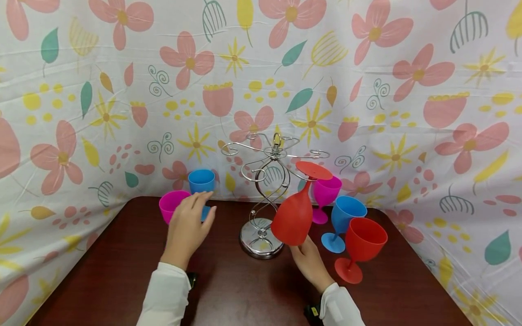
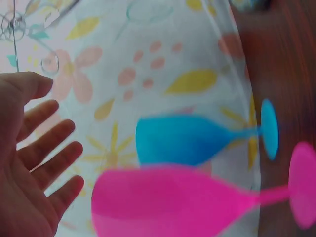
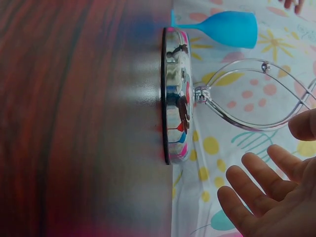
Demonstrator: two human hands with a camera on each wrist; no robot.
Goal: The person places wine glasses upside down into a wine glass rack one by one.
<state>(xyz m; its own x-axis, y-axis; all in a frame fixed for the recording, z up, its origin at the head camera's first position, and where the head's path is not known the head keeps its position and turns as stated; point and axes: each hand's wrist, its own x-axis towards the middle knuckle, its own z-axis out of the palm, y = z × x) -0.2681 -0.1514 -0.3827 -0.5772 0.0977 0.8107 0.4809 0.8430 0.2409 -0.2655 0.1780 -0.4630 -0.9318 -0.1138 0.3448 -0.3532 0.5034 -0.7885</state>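
A red plastic goblet (image 1: 294, 217) hangs upside down and tilted from a wire arm of the silver goblet rack (image 1: 261, 237). Just below its rim is my right hand (image 1: 311, 262); the right wrist view shows the fingers (image 3: 256, 180) loosely spread with nothing in them. My left hand (image 1: 188, 226), fingers relaxed and empty, hovers by a pink goblet (image 1: 173, 203) and a blue goblet (image 1: 201, 181) at the left of the table. In the left wrist view both goblets stand upright, apart from the fingers (image 2: 52, 153). In the head view the hand partly hides them.
At the right of the dark wooden table (image 1: 228, 290) stand an upright pink goblet (image 1: 326, 192), a blue goblet (image 1: 346, 215) and a red goblet (image 1: 365, 240). Behind the table hangs a floral cloth (image 1: 261, 81). The rack's curled wire arms (image 1: 240, 147) spread outward at its top.
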